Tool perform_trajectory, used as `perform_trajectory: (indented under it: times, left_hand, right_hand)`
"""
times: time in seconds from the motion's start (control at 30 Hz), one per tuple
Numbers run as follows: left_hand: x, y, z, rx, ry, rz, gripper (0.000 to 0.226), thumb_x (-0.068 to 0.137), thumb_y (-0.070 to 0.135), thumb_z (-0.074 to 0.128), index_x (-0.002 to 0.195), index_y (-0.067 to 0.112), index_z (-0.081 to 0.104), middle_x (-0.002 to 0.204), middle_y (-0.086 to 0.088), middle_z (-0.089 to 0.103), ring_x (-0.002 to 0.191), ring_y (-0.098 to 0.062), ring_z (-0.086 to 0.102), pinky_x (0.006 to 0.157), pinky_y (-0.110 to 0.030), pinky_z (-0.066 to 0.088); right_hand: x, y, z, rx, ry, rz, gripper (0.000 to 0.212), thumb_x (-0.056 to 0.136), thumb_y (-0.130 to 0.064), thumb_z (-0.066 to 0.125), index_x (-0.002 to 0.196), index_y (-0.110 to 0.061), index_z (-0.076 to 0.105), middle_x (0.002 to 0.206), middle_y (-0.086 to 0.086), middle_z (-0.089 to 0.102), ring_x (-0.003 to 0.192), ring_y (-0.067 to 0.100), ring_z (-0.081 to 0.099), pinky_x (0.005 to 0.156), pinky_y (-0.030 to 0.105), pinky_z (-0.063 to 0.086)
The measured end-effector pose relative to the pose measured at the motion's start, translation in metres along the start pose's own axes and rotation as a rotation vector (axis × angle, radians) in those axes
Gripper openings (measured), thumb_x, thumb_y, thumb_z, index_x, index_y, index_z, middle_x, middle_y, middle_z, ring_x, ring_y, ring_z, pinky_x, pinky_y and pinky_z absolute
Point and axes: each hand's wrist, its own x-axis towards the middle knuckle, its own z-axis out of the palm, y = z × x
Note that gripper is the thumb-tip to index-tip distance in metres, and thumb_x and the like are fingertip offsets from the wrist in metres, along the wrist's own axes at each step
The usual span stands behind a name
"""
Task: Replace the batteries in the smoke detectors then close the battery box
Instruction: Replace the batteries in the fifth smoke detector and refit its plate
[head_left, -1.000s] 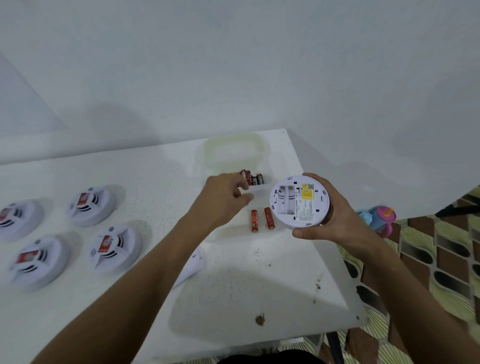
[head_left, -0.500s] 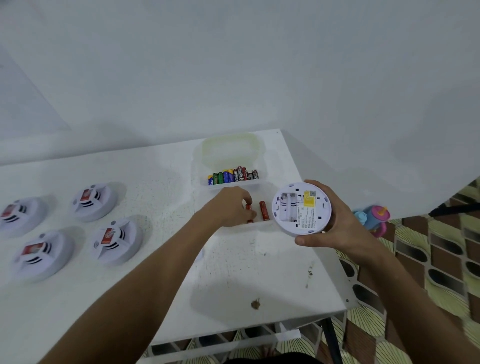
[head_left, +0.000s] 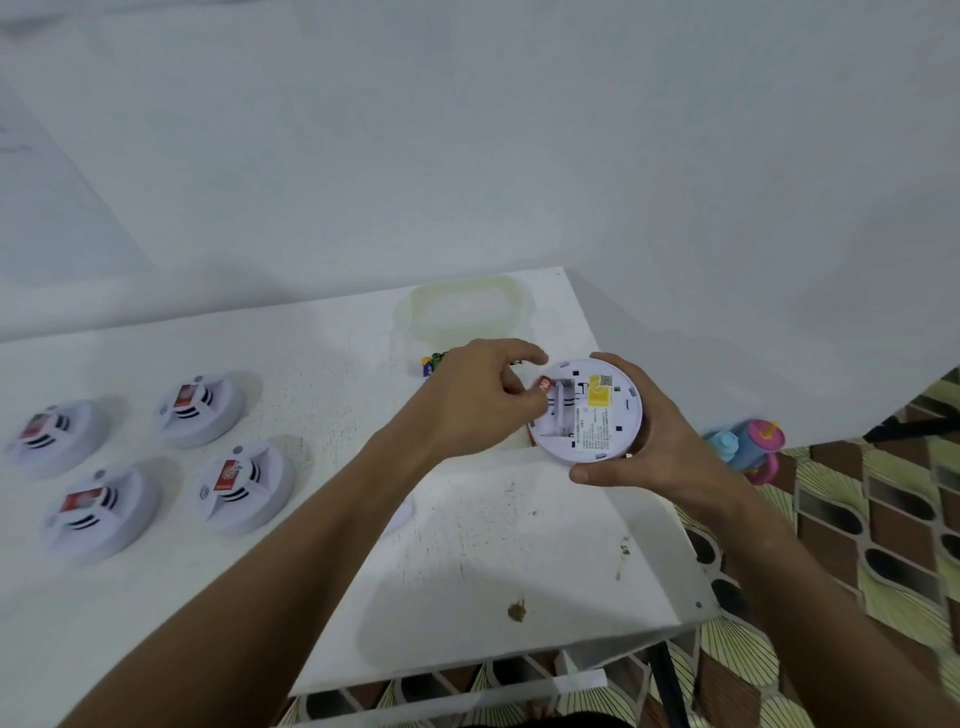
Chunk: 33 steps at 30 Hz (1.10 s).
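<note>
Gripping the upturned smoke detector over the desk, the right hand curled round its rim; the left hand pinched a red battery at its compartment. Beyond lay the battery box, partly hidden, and its lid. Four detectors sat well left.

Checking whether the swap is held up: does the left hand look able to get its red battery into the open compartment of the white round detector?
Probably yes. The left hand pinches the red battery at the compartment's edge, the right hand holds the white round detector back up, and nothing covers the slots.
</note>
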Motion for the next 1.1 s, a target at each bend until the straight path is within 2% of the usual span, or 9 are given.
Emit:
perform_trajectory:
  times: [0.1, 0.2, 0.3, 0.5, 0.6, 0.7, 0.83, 1.0, 1.1]
  left_hand:
    - [-0.005, 0.006, 0.001, -0.007, 0.006, -0.071, 0.01, 0.082, 0.03, 0.068, 0.087, 0.022, 0.065, 0.076, 0.0, 0.072, 0.066, -0.016, 0.067, 0.06, -0.032, 0.055]
    - [-0.007, 0.006, 0.002, 0.037, 0.038, -0.084, 0.008, 0.079, 0.027, 0.07, 0.083, 0.02, 0.07, 0.073, 0.002, 0.071, 0.053, -0.005, 0.059, 0.055, -0.023, 0.052]
    - [-0.009, 0.005, 0.004, 0.094, 0.026, -0.045, 0.014, 0.08, 0.032, 0.072, 0.089, 0.022, 0.072, 0.072, 0.001, 0.07, 0.055, -0.006, 0.052, 0.051, -0.019, 0.042]
    - [-0.01, -0.006, -0.009, 0.095, -0.088, -0.005, 0.042, 0.072, 0.049, 0.079, 0.111, 0.04, 0.068, 0.098, 0.025, 0.052, 0.081, -0.002, 0.061, 0.069, -0.015, 0.048]
    - [-0.006, -0.011, -0.015, -0.023, -0.128, -0.021, 0.052, 0.067, 0.042, 0.085, 0.114, 0.037, 0.064, 0.114, 0.016, 0.062, 0.084, -0.004, 0.067, 0.076, -0.023, 0.056]
    - [-0.004, -0.016, -0.017, -0.193, -0.157, -0.085, 0.074, 0.06, 0.03, 0.091, 0.123, 0.03, 0.053, 0.108, 0.004, 0.069, 0.085, -0.012, 0.072, 0.081, -0.034, 0.059]
    - [-0.004, -0.02, -0.017, -0.29, -0.164, -0.152, 0.095, 0.061, 0.021, 0.091, 0.138, 0.031, 0.038, 0.091, 0.005, 0.075, 0.084, -0.01, 0.072, 0.08, -0.032, 0.057]
    - [-0.001, -0.026, -0.014, -0.379, -0.162, -0.226, 0.096, 0.063, 0.011, 0.089, 0.142, 0.031, 0.038, 0.089, 0.0, 0.074, 0.082, -0.013, 0.07, 0.082, -0.04, 0.056]
    - [0.0, -0.028, -0.01, -0.402, -0.138, -0.232, 0.095, 0.065, 0.007, 0.087, 0.142, 0.032, 0.038, 0.088, -0.002, 0.073, 0.08, -0.011, 0.069, 0.081, -0.034, 0.056]
  right_hand:
    - [0.003, -0.003, 0.006, 0.001, -0.003, -0.01, 0.091, 0.055, -0.004, 0.088, 0.131, -0.026, 0.045, 0.113, -0.03, 0.062, 0.111, 0.001, 0.061, 0.08, 0.012, 0.052]
    - [0.005, -0.004, 0.01, 0.006, -0.015, -0.019, 0.093, 0.056, -0.004, 0.089, 0.135, -0.024, 0.043, 0.116, -0.027, 0.062, 0.112, 0.003, 0.061, 0.081, 0.013, 0.052]
    - [0.007, -0.005, 0.011, 0.027, -0.029, -0.019, 0.096, 0.057, 0.003, 0.09, 0.137, -0.021, 0.042, 0.117, -0.021, 0.064, 0.111, 0.006, 0.062, 0.08, 0.017, 0.054]
    - [0.011, -0.01, 0.006, 0.082, -0.038, 0.0, 0.093, 0.059, -0.001, 0.089, 0.138, -0.022, 0.044, 0.122, -0.011, 0.063, 0.114, 0.011, 0.061, 0.079, 0.023, 0.057]
    - [0.012, -0.012, 0.006, 0.083, -0.074, 0.01, 0.088, 0.059, -0.004, 0.086, 0.134, -0.026, 0.045, 0.119, -0.017, 0.063, 0.115, 0.01, 0.061, 0.079, 0.022, 0.056]
    - [0.013, -0.012, 0.009, 0.069, -0.104, 0.017, 0.088, 0.059, -0.006, 0.086, 0.134, -0.027, 0.044, 0.12, -0.019, 0.063, 0.118, 0.008, 0.059, 0.082, 0.021, 0.055]
    - [0.015, -0.011, 0.013, 0.085, -0.114, 0.028, 0.093, 0.059, -0.007, 0.087, 0.138, -0.025, 0.042, 0.125, -0.012, 0.061, 0.12, 0.011, 0.058, 0.085, 0.025, 0.055]
    - [0.017, -0.008, 0.017, 0.105, -0.124, 0.032, 0.097, 0.06, -0.008, 0.088, 0.142, -0.025, 0.04, 0.132, -0.003, 0.058, 0.123, 0.017, 0.056, 0.089, 0.031, 0.056]
    - [0.02, -0.008, 0.017, 0.085, -0.132, 0.02, 0.099, 0.06, -0.009, 0.089, 0.143, -0.025, 0.039, 0.133, -0.003, 0.058, 0.125, 0.019, 0.056, 0.093, 0.034, 0.056]
